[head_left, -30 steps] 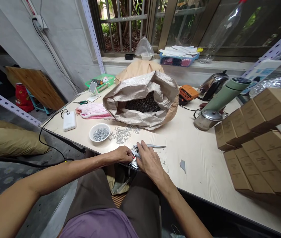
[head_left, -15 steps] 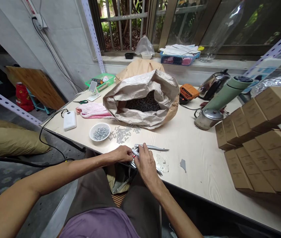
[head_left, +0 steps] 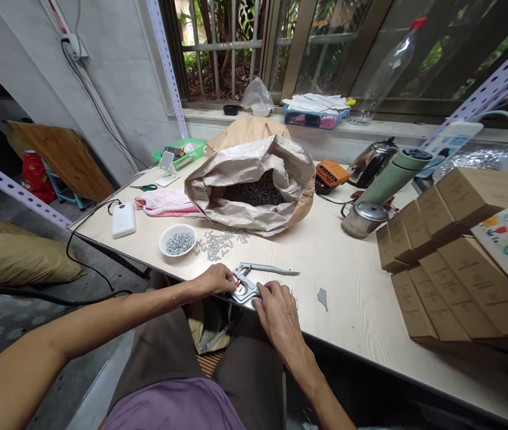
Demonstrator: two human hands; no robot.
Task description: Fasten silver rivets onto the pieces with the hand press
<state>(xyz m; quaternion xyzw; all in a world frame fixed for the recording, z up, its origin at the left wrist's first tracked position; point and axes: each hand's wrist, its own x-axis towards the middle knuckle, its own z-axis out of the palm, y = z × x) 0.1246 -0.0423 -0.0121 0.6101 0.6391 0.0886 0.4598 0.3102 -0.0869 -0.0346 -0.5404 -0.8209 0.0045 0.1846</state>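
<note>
A small metal hand press [head_left: 247, 285] with a long lever pointing right lies at the near edge of the pale table [head_left: 352, 280]. My left hand [head_left: 216, 279] is closed in a pinch at the press's left jaw, holding something too small to name. My right hand [head_left: 278, 306] rests curled over the press's lower handle. Loose silver screws [head_left: 218, 243] lie scattered just beyond, beside a white bowl [head_left: 177, 240] full of the same screws.
An open paper sack [head_left: 251, 188] of dark screws stands behind. Cardboard boxes [head_left: 455, 251] are stacked at right, with a kettle [head_left: 370, 160], a green flask [head_left: 388, 179] and an orange device [head_left: 331, 174]. A white power bank [head_left: 124, 220], pink cloth [head_left: 164, 202] and scissors [head_left: 146, 187] lie at left.
My right hand has slid from on top of the press down to its lower handle, uncovering the press body. The left hand stays at the jaw. The view shifted slightly.
</note>
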